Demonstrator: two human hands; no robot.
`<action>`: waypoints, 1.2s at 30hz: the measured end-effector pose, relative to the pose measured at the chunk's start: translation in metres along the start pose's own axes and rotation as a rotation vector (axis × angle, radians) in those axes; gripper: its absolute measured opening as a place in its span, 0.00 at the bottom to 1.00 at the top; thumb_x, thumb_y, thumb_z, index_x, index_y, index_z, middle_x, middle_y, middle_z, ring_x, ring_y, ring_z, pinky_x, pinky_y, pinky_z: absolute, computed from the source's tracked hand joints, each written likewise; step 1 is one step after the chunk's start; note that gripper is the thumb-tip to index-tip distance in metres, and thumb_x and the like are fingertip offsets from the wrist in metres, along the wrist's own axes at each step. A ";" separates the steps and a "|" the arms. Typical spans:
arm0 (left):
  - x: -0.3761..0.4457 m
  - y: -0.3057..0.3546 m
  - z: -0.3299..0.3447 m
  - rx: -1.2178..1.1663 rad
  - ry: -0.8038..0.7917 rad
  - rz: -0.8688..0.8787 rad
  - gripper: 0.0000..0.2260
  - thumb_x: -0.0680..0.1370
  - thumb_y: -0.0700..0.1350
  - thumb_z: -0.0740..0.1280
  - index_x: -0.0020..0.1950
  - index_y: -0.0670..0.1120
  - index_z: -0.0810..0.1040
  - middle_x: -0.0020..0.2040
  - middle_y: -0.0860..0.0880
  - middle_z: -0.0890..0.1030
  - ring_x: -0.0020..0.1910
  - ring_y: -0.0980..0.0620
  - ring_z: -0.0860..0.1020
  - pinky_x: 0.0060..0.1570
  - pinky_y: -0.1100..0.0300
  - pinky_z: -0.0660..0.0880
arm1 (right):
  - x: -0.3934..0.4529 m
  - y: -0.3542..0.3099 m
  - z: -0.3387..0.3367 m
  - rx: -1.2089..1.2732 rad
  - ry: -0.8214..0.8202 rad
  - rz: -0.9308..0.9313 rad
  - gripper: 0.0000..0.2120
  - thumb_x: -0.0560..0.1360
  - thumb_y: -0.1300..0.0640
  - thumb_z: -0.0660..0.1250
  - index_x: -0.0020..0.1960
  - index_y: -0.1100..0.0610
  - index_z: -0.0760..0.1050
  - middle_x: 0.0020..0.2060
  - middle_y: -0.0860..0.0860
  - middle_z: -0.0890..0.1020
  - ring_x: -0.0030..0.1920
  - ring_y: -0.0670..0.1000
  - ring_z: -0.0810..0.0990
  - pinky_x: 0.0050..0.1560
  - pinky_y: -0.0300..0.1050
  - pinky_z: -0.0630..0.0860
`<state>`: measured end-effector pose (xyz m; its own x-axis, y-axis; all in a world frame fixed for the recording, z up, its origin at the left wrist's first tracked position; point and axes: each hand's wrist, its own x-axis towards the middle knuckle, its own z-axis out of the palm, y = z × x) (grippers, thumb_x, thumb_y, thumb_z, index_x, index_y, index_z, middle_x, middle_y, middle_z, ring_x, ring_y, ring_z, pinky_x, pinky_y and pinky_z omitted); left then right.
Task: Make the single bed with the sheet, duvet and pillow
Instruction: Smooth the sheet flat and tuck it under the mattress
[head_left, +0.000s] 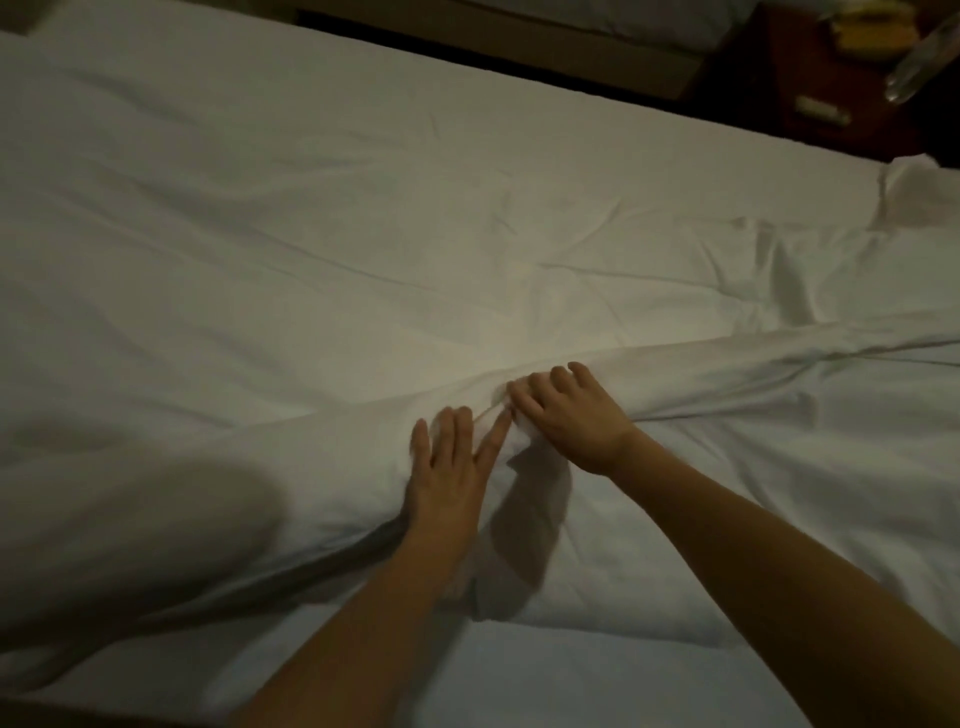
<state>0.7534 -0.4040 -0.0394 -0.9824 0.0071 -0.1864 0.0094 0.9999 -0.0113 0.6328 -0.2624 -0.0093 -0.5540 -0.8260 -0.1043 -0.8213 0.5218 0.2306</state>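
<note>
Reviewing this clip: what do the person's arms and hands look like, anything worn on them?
Both forearms are bare as far as the frame shows, with no sleeves. The left hand and right hand wear no gloves, and no watch, bracelet or ring is visible, though the dim light could hide small details.

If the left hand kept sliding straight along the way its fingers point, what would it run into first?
Most likely the right hand: the left hand lies flat on the duvet, fingers aimed up and slightly right, and its forefinger tip nearly meets the right fingertips gripping the raised fold. Whether they already touch is unclear.
</note>
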 end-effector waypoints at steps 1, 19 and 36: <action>0.002 -0.009 -0.002 0.025 -0.008 -0.019 0.58 0.56 0.51 0.79 0.74 0.49 0.44 0.63 0.41 0.77 0.62 0.42 0.76 0.65 0.41 0.64 | 0.004 0.001 -0.001 0.000 0.028 0.020 0.21 0.64 0.60 0.70 0.55 0.61 0.69 0.40 0.58 0.79 0.35 0.58 0.77 0.39 0.50 0.75; -0.009 -0.162 -0.073 0.150 -0.255 -0.377 0.28 0.78 0.37 0.60 0.75 0.45 0.54 0.67 0.45 0.66 0.64 0.46 0.68 0.60 0.54 0.67 | 0.082 0.022 -0.074 0.134 -0.121 -0.075 0.21 0.74 0.51 0.63 0.64 0.58 0.68 0.55 0.56 0.75 0.52 0.59 0.77 0.47 0.51 0.71; 0.021 -0.224 -0.162 0.136 -0.225 -0.425 0.12 0.79 0.41 0.59 0.62 0.43 0.72 0.60 0.43 0.73 0.59 0.44 0.73 0.56 0.54 0.71 | 0.145 -0.014 -0.110 -0.020 0.242 -0.090 0.14 0.66 0.60 0.63 0.52 0.59 0.72 0.37 0.54 0.79 0.33 0.56 0.79 0.36 0.45 0.71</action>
<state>0.7004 -0.6262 0.1181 -0.8405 -0.4183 -0.3444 -0.3440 0.9030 -0.2573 0.5787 -0.4132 0.0792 -0.4280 -0.8972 0.1087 -0.8617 0.4414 0.2502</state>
